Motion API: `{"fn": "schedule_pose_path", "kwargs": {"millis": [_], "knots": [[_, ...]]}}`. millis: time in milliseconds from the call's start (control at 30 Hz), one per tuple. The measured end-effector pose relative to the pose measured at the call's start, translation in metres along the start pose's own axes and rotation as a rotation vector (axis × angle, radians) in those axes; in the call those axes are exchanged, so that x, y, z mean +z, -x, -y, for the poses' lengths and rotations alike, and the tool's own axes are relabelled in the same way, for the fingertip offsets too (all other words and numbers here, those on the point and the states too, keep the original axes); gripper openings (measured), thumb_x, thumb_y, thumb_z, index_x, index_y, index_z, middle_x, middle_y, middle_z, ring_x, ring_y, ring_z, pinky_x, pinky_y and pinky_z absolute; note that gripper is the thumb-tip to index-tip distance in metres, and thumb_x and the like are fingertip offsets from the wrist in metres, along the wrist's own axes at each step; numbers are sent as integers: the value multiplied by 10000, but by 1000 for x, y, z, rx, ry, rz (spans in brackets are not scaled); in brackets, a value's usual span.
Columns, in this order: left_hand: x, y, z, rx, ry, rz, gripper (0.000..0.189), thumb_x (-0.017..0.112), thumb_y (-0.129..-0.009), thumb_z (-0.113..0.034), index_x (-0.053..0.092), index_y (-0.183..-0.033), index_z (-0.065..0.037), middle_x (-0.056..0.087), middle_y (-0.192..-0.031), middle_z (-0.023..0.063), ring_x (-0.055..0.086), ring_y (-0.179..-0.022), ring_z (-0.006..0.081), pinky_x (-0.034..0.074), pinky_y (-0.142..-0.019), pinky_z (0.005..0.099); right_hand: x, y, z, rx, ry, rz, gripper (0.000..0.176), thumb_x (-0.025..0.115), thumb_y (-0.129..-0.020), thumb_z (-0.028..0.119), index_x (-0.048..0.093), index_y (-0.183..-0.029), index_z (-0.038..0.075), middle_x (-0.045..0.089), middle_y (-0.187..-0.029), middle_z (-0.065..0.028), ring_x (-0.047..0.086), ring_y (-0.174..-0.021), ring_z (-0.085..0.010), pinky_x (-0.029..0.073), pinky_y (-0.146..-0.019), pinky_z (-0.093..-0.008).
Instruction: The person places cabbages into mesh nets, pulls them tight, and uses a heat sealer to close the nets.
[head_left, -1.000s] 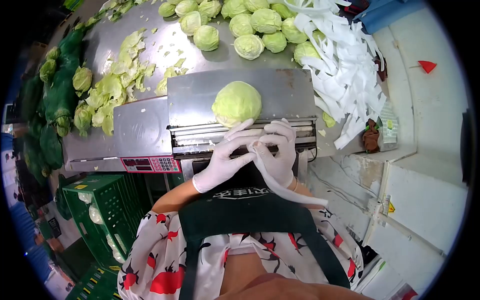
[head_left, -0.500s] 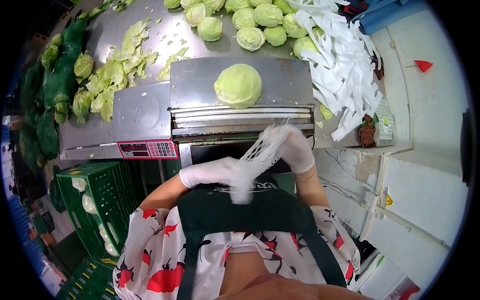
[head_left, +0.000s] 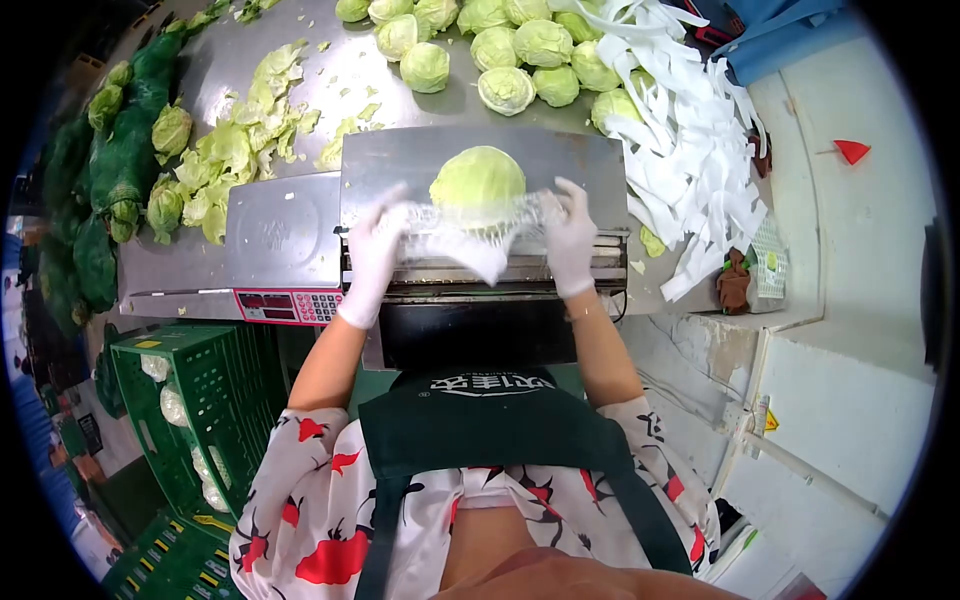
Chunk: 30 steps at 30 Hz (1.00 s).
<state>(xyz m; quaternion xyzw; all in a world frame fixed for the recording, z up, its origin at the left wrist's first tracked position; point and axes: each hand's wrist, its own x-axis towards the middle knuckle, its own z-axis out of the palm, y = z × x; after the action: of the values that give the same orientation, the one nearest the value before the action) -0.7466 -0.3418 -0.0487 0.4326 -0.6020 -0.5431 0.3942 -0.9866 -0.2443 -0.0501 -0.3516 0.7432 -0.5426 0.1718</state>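
A pale green cabbage (head_left: 480, 178) sits on the steel top of the wrapping machine (head_left: 590, 165). In front of it a white mesh net (head_left: 480, 252) is stretched sideways, its upper edge overlapping the cabbage's near side in this view. My left hand (head_left: 373, 245), in a white glove, grips the net's left end. At the opposite end my gloved right hand (head_left: 570, 238) holds the net, fingers pointing up and away from me. The net's middle sags in a point over the machine's front bars (head_left: 540, 272).
A scale (head_left: 283, 235) stands left of the machine, beyond it loose leaves (head_left: 225, 150) and green net sacks (head_left: 125, 165). Several cabbages (head_left: 505, 90) lie at the back. White net strips (head_left: 690, 150) are heaped right. A green crate (head_left: 215, 400) stands lower left.
Both hands have moved forward from near my apron to the cabbage and spread apart. The net, bunched and hanging between them before, is now stretched wide.
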Motion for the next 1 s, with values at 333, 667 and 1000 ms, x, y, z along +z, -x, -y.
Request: {"fn": "schedule_pose_path", "kwargs": {"millis": [333,667,1000], "knots": [[67,-89,47,-423,825,107,440,425,-1019,-386,587,-1235,-38,670,-1097,80,631,-1013,168,517,-875,318,49,-77,-58,290,-135,290,435,506,-965,323,669,-954,-80,690,-921,-242,663,-896,-292,486,-808,-391],[51,-98,-9,-787,1038,299,339,456,-925,-150,595,-1166,43,670,-1105,163,672,-963,265,558,-854,384,-3,-108,-9,324,-669,649,450,526,-977,187,474,-1374,-18,518,-1370,-132,492,-1268,-227,388,-1052,-348],[38,-128,-15,82,337,-47,578,555,-860,-123,415,-1407,-1,597,-1234,138,594,-1097,217,461,-977,358,31,-13,6,98,-262,303,701,690,-879,250,361,-1407,-72,471,-1378,-222,486,-1259,-258,380,-1061,-346]]}}
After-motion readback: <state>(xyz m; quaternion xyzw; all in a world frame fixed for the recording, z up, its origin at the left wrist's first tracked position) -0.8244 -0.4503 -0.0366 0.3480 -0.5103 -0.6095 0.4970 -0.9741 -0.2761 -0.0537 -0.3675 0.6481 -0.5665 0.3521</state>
